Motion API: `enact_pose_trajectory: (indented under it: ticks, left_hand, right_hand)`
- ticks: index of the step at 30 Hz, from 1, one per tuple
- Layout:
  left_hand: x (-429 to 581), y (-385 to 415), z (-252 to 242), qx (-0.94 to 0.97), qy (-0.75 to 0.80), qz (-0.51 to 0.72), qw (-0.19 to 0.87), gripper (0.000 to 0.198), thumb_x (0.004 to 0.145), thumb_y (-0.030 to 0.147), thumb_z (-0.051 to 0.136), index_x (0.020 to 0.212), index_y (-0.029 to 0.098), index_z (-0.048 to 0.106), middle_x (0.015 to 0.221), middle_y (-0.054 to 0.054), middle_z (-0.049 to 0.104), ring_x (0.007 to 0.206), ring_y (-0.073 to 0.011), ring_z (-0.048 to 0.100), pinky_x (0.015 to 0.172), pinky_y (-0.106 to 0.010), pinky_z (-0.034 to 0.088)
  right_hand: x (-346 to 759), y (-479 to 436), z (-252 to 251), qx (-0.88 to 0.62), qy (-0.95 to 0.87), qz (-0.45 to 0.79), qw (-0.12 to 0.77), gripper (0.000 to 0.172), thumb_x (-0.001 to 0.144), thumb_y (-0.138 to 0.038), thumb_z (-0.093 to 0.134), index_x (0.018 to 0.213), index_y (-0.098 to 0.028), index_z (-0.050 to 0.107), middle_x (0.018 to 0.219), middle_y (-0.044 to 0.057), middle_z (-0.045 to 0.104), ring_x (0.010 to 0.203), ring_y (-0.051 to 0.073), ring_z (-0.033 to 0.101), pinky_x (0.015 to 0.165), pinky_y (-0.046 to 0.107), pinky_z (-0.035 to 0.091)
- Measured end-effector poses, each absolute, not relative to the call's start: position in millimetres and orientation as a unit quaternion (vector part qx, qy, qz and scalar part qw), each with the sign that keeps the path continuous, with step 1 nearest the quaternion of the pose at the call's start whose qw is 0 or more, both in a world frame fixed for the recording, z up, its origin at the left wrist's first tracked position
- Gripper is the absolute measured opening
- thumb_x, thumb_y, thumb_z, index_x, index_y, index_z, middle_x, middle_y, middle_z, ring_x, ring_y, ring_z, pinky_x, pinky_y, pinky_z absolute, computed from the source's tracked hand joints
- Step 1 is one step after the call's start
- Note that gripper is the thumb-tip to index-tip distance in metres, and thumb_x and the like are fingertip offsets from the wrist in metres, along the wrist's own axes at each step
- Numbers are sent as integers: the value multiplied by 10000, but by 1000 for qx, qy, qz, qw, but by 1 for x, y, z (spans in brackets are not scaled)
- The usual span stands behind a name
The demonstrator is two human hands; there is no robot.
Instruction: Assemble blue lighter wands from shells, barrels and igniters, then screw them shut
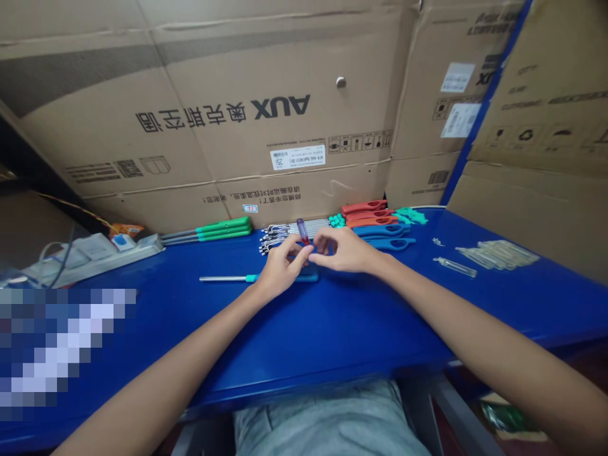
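A small screwdriver with a clear purple-red handle [302,231] stands nearly upright above the middle of the blue workbench [361,329]. My left hand [282,269] holds its lower end in the fingertips. My right hand [344,250] comes in from the other side, its fingertips meeting the left hand at the shaft, which they hide. Beneath both hands lies a long teal-handled screwdriver [308,277], its steel shaft pointing left. Just behind them is a row of steel shafts with bent ends [294,231].
Green-handled tools [223,228] lie to the left, with red-handled [365,212] and blue-handled tools [384,234] to the right. Clear plastic tubes [496,253] lie further right. A power strip [95,256] sits far left. Cardboard boxes [237,126] stand along the back.
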State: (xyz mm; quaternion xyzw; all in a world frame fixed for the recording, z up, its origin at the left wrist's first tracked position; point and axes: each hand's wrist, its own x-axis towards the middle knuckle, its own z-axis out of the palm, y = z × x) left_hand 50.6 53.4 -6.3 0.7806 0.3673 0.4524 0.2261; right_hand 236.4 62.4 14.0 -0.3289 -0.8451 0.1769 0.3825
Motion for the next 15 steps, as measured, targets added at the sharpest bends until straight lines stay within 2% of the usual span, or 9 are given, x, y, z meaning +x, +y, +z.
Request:
enact_pose_trajectory:
  ticks: [1, 3, 5, 8, 11, 13, 15]
  left_hand:
    - [51, 53, -7, 780, 368, 451, 233, 287, 902, 410, 529, 1048, 168, 584, 674, 2, 652, 611, -150, 649, 546, -219, 505]
    - [52, 54, -9, 782, 364, 447, 237, 308, 903, 417, 526, 1073, 168, 590, 675, -3, 655, 607, -154, 657, 552, -226, 518]
    - [53, 54, -11, 784, 360, 448, 236, 324, 904, 411, 524, 1105, 167, 593, 677, -2, 653, 603, -152, 658, 560, -230, 525]
    - [54, 55, -13, 785, 358, 447, 236, 341, 904, 398, 517, 1142, 164, 590, 686, 0, 652, 608, -150, 655, 580, -235, 533]
    - [50, 54, -9, 798, 362, 431, 214, 324, 928, 399, 469, 1118, 168, 593, 752, -16, 673, 644, -152, 653, 610, -246, 536]
    - [44, 52, -3, 831, 359, 390, 168, 339, 931, 412, 461, 1150, 179, 572, 862, -37, 688, 728, -170, 659, 683, -280, 541]
    - [38, 50, 3, 880, 355, 305, 84, 395, 856, 450, 576, 1139, 175, 564, 973, -68, 678, 865, -223, 647, 802, -350, 523]
  right_hand:
    - [238, 62, 16, -325, -829, 175, 420, 267, 744, -271, 695, 976, -178, 603, 795, 21, 656, 672, 142, 602, 565, 249, 450]
    - [238, 59, 19, -307, -801, 175, 484, 513, 770, -239, 659, 1253, -215, 491, 974, 51, 661, 787, 163, 634, 586, 255, 483]
    - [235, 55, 21, -281, -800, 169, 503, 563, 830, -226, 599, 1360, -258, 413, 1060, 55, 654, 861, 169, 644, 643, 273, 514]
    - [229, 52, 21, -257, -819, 135, 496, 478, 884, -193, 533, 1349, -273, 456, 1072, 41, 666, 906, 168, 651, 767, 315, 533]
    - [226, 52, 20, -249, -827, 100, 494, 454, 878, -162, 535, 1320, -258, 495, 1092, 44, 666, 947, 176, 645, 828, 341, 529]
    - [225, 53, 19, -246, -827, 88, 498, 437, 873, -154, 537, 1299, -252, 514, 1053, 37, 671, 923, 168, 643, 829, 341, 532]
    - [226, 54, 19, -239, -825, 87, 505, 426, 872, -151, 530, 1287, -250, 519, 994, 24, 672, 868, 154, 644, 806, 330, 541]
